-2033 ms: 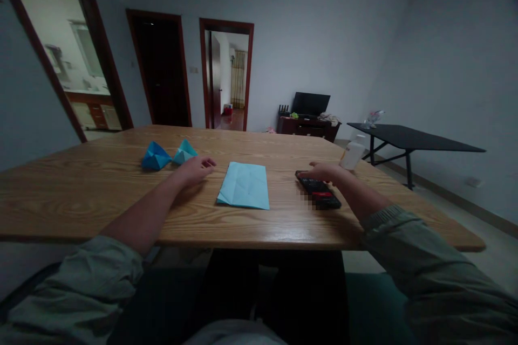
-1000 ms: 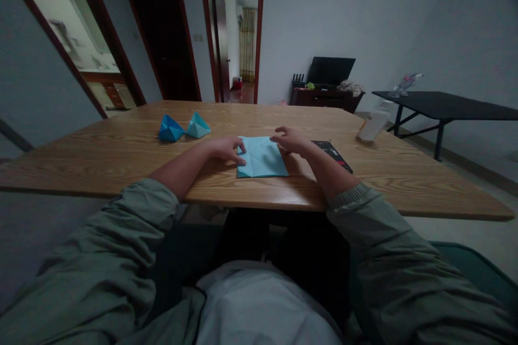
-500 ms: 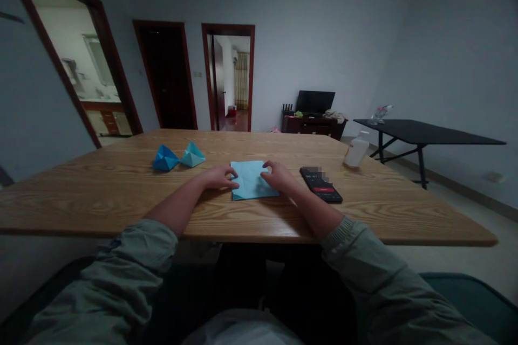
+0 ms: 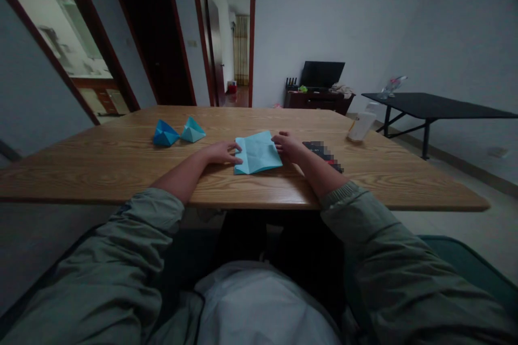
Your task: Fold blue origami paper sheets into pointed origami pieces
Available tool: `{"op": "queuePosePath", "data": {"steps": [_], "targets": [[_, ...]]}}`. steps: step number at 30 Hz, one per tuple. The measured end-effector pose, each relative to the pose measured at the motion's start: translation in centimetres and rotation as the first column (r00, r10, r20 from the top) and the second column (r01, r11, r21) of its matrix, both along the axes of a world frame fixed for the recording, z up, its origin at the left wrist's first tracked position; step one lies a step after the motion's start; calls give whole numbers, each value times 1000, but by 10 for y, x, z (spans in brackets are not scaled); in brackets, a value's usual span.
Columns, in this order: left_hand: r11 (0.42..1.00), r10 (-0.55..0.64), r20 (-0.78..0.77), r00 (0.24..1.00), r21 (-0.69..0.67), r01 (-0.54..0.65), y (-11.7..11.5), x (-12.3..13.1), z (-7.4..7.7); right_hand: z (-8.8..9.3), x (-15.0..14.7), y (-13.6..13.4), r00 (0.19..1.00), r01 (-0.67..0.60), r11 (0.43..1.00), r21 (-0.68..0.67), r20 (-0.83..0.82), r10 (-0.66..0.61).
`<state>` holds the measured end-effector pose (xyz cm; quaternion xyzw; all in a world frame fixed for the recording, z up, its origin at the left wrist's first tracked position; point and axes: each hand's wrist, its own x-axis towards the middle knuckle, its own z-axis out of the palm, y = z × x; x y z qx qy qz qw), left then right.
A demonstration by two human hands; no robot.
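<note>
Left fingers (image 4: 233, 146) and right fingers (image 4: 280, 137) rest unclenched, not gripping, on opposite edges of the folded light-blue origami paper (image 4: 258, 153) on the wooden bench (image 4: 101, 178).

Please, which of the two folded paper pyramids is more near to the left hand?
The paler teal origami pyramid is nearest the left hand; the darker blue one sits farther away, beyond it.

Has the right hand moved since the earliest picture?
Yes: against the phone, the right hand has moved left, from over the phone to the edge of the light blue paper sheet.
</note>
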<state>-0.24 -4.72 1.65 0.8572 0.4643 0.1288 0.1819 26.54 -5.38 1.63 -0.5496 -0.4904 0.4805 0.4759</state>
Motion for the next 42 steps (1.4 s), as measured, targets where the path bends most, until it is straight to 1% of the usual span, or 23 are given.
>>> {"op": "queuePosePath", "data": {"steps": [1,4,6,7,9,12,15,17,18,20,23,24,26,29,30,31,32,35,37,39,40,42], "targets": [[1000,3,1,1000,-4,-3,0,0,0,0,0,-1,1000,-26,999,-28,-5,26],[999,20,19,1000,-46,-19,0,-1,0,-1,0,-4,987,-163,981,-107,-21,162],[996,34,123,992,-84,-24,2,-2,-2,-2,0,-6,975,-222,968,-114,-6,223],[994,53,198,979,-100,-33,3,-2,-3,-2,-1,-6,973,-231,968,-99,0,232],[988,118,348,930,-135,-75,6,-1,-6,-3,-1,-7,970,-242,970,-38,-2,242],[965,229,493,839,-227,-130,10,0,-9,-6,-1,-5,957,-290,956,42,5,290],[949,267,599,755,-299,-98,12,-1,-9,-12,1,0,935,-344,934,101,134,329],[953,245,620,745,-294,-68,12,-2,-8,-15,4,3,902,-383,905,183,284,325],[959,221,611,760,-280,-54,12,-3,-7,-17,6,4,879,-396,890,225,372,297],[972,166,557,814,-232,-39,10,-4,-6,-17,9,6,814,-407,869,283,543,204],[988,140,448,883,-122,-95,5,-3,-5,-15,10,4,707,-412,847,335,705,65],[989,146,410,900,-74,-127,4,-3,-5,-14,10,3,689,-419,833,363,724,31],[983,153,337,929,46,-178,4,-3,-6,-10,8,0,694,-421,792,442,719,-32],[950,123,221,968,258,-179,8,-2,-7,-5,5,-6,705,-445,729,520,705,-72],[936,110,187,976,310,-165,10,-2,-8,-3,4,-8,690,-477,708,520,721,-65],[927,100,158,982,345,-150,11,-1,-9,-2,3,-10,658,-525,686,503,752,-48],[922,99,138,985,360,-143,12,0,-9,0,2,-12,608,-579,666,471,793,-32],[934,135,119,984,315,-166,15,3,-12,3,-1,-18,401,-705,631,324,916,-21],[954,135,146,980,248,-168,18,2,-14,5,-3,-23,284,-744,625,236,959,-24],[972,108,222,969,183,-150,23,-1,-15,6,-5,-27,224,-753,634,175,975,-3],[976,108,271,957,154,-154,25,-3,-15,7,-6,-28,212,-748,647,152,977,16],[973,145,363,920,118,-200,27,-5,-11,8,-7,-29,215,-719,686,114,975,64]]}}
